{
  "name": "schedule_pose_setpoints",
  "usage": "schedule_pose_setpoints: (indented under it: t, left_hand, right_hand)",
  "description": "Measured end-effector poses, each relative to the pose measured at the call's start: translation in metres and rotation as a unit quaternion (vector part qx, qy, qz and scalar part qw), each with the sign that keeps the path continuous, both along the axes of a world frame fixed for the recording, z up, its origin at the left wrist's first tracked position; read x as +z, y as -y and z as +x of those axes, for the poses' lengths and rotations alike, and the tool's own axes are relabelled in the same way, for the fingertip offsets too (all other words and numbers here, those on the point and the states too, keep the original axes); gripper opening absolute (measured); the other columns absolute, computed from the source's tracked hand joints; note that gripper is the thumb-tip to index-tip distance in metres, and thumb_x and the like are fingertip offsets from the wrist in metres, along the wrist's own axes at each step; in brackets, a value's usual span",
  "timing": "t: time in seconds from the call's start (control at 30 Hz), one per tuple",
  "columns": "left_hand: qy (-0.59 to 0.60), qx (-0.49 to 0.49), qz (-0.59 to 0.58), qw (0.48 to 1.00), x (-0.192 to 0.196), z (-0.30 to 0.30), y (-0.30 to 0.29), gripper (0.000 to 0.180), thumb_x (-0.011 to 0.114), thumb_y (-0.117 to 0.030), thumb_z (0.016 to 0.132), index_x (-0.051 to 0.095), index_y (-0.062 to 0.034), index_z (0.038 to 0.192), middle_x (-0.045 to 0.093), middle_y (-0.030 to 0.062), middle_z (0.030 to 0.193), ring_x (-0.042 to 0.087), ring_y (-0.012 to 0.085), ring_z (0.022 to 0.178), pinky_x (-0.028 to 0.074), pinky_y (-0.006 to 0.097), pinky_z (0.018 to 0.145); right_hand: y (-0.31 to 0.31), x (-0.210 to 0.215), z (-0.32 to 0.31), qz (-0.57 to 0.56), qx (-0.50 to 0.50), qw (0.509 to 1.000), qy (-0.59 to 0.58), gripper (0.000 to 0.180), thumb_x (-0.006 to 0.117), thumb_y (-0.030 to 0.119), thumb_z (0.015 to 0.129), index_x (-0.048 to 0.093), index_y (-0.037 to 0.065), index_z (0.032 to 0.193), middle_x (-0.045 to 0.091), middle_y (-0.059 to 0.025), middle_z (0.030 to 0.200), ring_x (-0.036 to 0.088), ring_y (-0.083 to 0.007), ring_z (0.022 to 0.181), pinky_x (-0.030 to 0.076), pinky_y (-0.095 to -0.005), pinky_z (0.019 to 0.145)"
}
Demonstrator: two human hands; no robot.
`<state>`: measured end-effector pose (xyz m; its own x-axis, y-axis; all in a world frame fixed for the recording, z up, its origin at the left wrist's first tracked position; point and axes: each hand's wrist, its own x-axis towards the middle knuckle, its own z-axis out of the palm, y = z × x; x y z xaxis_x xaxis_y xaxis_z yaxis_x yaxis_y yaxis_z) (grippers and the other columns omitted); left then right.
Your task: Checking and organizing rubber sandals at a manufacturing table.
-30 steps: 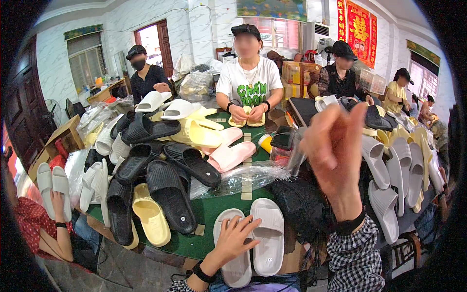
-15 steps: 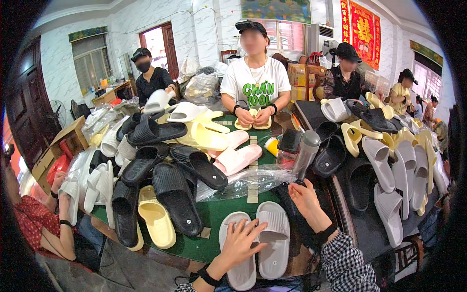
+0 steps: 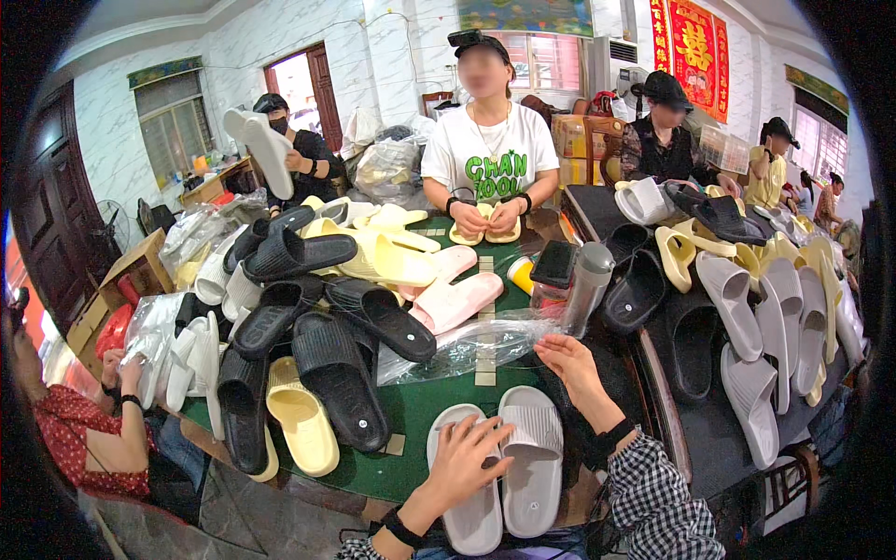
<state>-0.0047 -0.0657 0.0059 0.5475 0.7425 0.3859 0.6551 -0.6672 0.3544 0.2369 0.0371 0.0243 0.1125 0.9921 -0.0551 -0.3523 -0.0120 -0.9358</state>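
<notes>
My left hand [image 3: 464, 458] lies spread on a pair of white slide sandals [image 3: 532, 467] set side by side at the near edge of the green table [image 3: 420, 411]. The fingers rest mostly on the left sandal [image 3: 471, 504]. My right hand [image 3: 571, 365] reaches forward to a clear plastic bag [image 3: 467, 347] lying crumpled just beyond the sandals, its fingertips at the bag's right end. Whether it grips the bag is not clear.
Black [image 3: 341, 378], yellow [image 3: 301, 425], pink [image 3: 457, 301] and white sandals are heaped on the table's left and middle. A grey bottle [image 3: 588, 289] stands by my right hand. More grey sandals [image 3: 747, 373] cover a dark table at right. Several people sit around.
My right hand has come down from in front of the camera to the plastic bag. My left hand stays on the white sandals. The person at the back left has lifted a white sandal.
</notes>
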Motion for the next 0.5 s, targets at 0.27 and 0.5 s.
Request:
schedule_pose_setpoints:
  t: [0.27, 0.5]
  left_hand:
    - [0.014, 0.004, 0.003, 1.000, -0.003, 0.003, -0.002, 0.053, 0.066, -0.043, 0.087, 0.057, -0.0154, 0.131, 0.056, 0.0085, 0.134, 0.044, 0.0354, 0.130, 0.031, 0.054, 0.109]
    - [0.030, -0.058, 0.002, 0.998, 0.002, -0.001, -0.010, 0.053, 0.067, -0.039, 0.086, 0.056, -0.0117, 0.130, 0.055, 0.0108, 0.134, 0.044, 0.0360, 0.130, 0.036, 0.047, 0.108]
  right_hand:
    - [0.026, 0.000, -0.009, 0.109, -0.129, 0.985, -0.037, 0.035, 0.056, -0.002, 0.094, 0.043, 0.000, 0.126, 0.052, -0.0154, 0.128, 0.058, -0.0214, 0.117, 0.047, -0.0287, 0.100]
    - [0.061, 0.010, -0.025, 0.077, -0.015, 0.991, -0.112, 0.019, 0.047, 0.009, 0.102, 0.056, -0.003, 0.114, 0.062, -0.0114, 0.117, 0.060, -0.0199, 0.116, 0.049, -0.0302, 0.101]
